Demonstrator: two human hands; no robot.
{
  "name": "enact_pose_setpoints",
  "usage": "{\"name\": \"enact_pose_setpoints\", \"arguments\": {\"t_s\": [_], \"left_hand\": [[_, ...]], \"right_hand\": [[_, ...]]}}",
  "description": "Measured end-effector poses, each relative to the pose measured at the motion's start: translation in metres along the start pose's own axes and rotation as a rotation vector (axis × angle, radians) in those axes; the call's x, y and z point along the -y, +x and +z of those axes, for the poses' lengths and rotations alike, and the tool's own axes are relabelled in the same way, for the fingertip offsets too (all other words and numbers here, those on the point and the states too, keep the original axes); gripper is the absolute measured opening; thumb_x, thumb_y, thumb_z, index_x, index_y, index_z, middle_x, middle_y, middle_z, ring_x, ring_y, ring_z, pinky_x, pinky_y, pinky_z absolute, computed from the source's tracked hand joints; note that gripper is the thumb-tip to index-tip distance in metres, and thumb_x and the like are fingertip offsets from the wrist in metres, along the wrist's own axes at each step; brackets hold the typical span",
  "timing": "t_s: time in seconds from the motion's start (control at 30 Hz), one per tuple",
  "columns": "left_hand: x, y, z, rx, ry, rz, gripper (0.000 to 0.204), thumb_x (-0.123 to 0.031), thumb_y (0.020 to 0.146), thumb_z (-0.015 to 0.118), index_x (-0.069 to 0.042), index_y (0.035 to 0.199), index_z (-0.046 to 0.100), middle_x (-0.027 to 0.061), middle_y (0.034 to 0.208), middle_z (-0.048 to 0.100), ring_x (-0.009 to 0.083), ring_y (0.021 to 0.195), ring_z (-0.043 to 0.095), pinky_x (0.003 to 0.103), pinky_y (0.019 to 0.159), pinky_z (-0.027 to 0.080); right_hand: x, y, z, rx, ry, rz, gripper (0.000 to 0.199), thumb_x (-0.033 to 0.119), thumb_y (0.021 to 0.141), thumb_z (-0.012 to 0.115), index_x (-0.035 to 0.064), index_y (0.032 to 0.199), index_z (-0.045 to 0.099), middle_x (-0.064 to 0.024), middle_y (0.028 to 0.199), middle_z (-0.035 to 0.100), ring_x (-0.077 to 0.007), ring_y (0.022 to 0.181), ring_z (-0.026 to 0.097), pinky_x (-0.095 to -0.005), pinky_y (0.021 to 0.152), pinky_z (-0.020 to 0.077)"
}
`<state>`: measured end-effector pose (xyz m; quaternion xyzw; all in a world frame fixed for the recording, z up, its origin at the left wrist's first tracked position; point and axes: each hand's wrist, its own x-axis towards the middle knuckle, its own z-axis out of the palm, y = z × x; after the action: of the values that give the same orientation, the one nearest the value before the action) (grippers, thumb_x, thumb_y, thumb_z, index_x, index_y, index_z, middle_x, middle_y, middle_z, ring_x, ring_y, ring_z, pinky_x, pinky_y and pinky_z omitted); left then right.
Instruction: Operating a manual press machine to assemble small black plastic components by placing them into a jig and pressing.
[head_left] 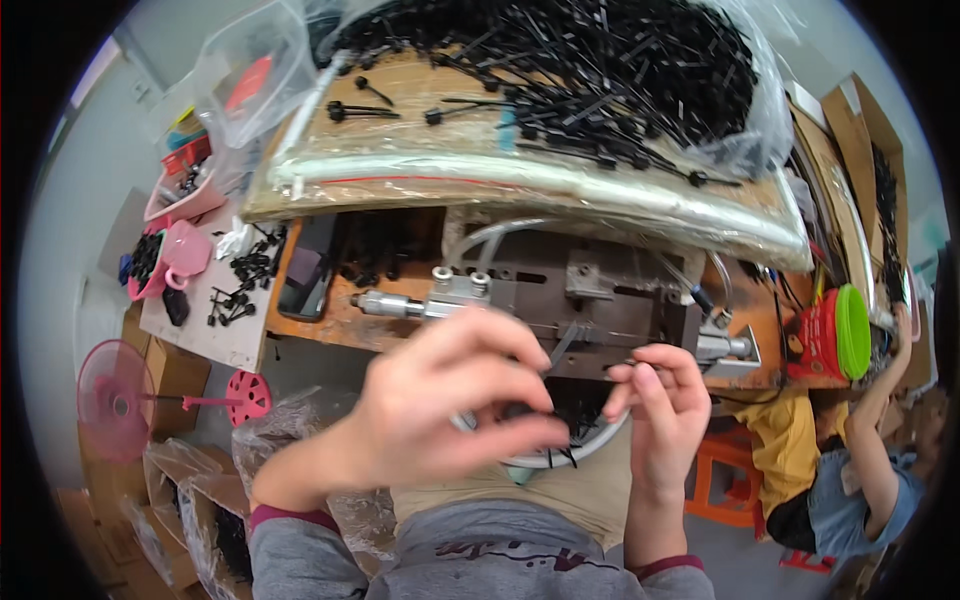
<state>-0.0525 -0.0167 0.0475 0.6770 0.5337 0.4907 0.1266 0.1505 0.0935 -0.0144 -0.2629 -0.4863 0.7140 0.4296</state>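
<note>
My left hand (455,390) hovers over the near edge of the metal fixture (530,300), somewhat blurred, its fingers apart and nothing clearly held. To its right my right hand (665,400) is closed, thumb and fingertips together, with a small dark bit at the tips that I cannot make out. Below and between the hands, a pale-rimmed container (603,437) with thin black pieces (580,410) rests at my lap, partly hidden by my left hand. The fixture carries a metal block (585,280) and a cylinder (390,304) at its left.
A raised, plastic-wrapped board (400,185) beyond the fixture bears a heap of black stick-like parts (640,70). Left are a phone (308,270), pink containers (185,250) and loose black parts (235,300). A red-green bucket (835,335) stands right; another person (870,480) sits beyond it.
</note>
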Motion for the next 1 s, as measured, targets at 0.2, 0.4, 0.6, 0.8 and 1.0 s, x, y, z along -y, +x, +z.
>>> {"name": "enact_pose_setpoints", "arguments": {"t_s": [0.2,0.4,0.6,0.8,1.0], "left_hand": [[0.015,-0.033,0.051,0.095,-0.164,0.057,0.028,-0.003,0.070,0.081,0.002,0.096,0.074,0.0242,0.126,0.062,0.0198,0.082,0.072,0.028,0.070,0.059],[0.015,-0.044,0.056,0.113,-0.034,0.105,0.024,-0.009,0.070,0.080,-0.001,0.093,0.076,0.0154,0.116,0.070,0.0212,0.079,0.073,0.028,0.067,0.060],[0.015,-0.049,0.057,0.088,-0.049,0.104,0.024,-0.008,0.070,0.080,-0.001,0.092,0.076,0.0163,0.114,0.070,0.0219,0.079,0.073,0.028,0.067,0.060],[0.016,-0.052,0.057,0.098,-0.067,0.109,0.024,-0.007,0.069,0.081,0.000,0.092,0.075,0.0171,0.114,0.070,0.0225,0.080,0.073,0.028,0.066,0.060],[0.018,-0.054,0.058,0.060,-0.109,0.125,0.020,-0.003,0.073,0.077,0.006,0.090,0.072,0.0187,0.115,0.069,0.0231,0.077,0.072,0.028,0.064,0.060]], "right_hand": [[-0.001,0.005,-0.004,0.196,0.084,0.136,0.019,0.013,0.103,0.050,-0.0050,0.104,0.057,-0.0207,0.087,0.069,-0.0180,0.060,0.067,-0.0272,0.055,0.0547],[-0.005,0.003,-0.009,0.275,0.059,0.141,0.022,0.018,0.106,0.044,-0.0020,0.101,0.052,-0.0195,0.085,0.068,-0.0180,0.059,0.066,-0.0280,0.054,0.0551],[-0.006,0.002,-0.006,0.306,0.032,0.104,0.021,0.016,0.105,0.045,-0.0027,0.102,0.054,-0.0182,0.085,0.068,-0.0176,0.059,0.067,-0.0269,0.054,0.0549],[-0.007,-0.001,-0.004,0.306,-0.049,0.062,0.018,0.011,0.104,0.046,-0.0040,0.103,0.056,-0.0171,0.084,0.069,-0.0173,0.060,0.067,-0.0259,0.053,0.0552],[-0.001,-0.003,0.003,0.340,-0.224,-0.074,0.021,0.013,0.104,0.046,-0.0055,0.098,0.054,-0.0206,0.079,0.068,-0.0200,0.058,0.067,-0.0276,0.050,0.0555]]}}
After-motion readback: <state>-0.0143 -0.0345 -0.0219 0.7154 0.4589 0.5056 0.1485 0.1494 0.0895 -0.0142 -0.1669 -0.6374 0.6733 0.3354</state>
